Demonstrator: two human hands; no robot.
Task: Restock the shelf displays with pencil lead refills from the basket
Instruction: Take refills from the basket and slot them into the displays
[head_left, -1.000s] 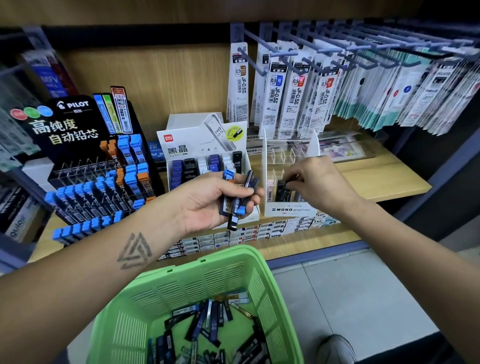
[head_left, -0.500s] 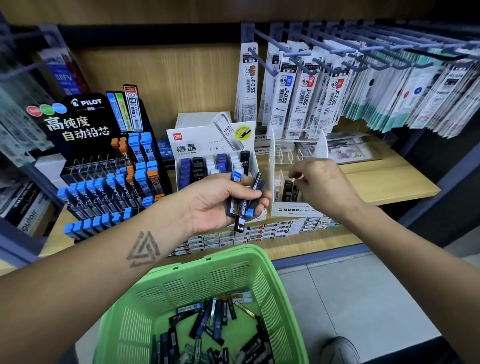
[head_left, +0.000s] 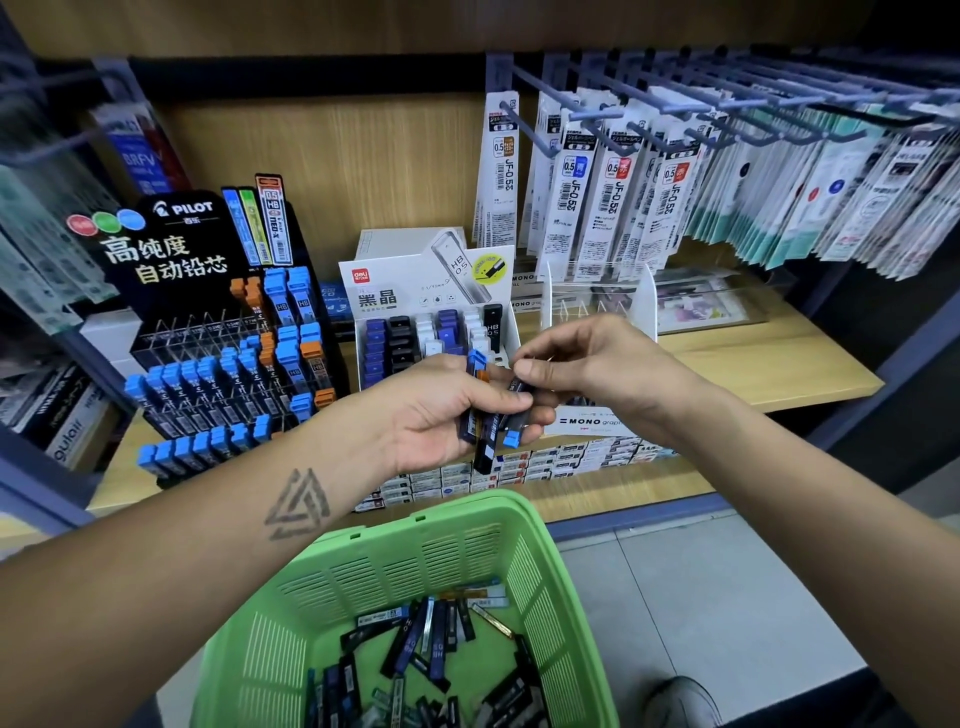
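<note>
The right hand (head_left: 587, 374), thumb and forefinger pinching the top of one dark lead refill case (head_left: 517, 387), should draw it straight up, clear of the bunch of refill cases (head_left: 488, 426) the left hand (head_left: 447, 410) grips palm-up just below, above the green basket (head_left: 566, 582).

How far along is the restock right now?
Done: the Pilot display and the white Deli display hold rows of refills. In hand: the left hand grips a bunch of refills; the right hand pinches one of them. Left: many refills lie in the green basket.
</note>
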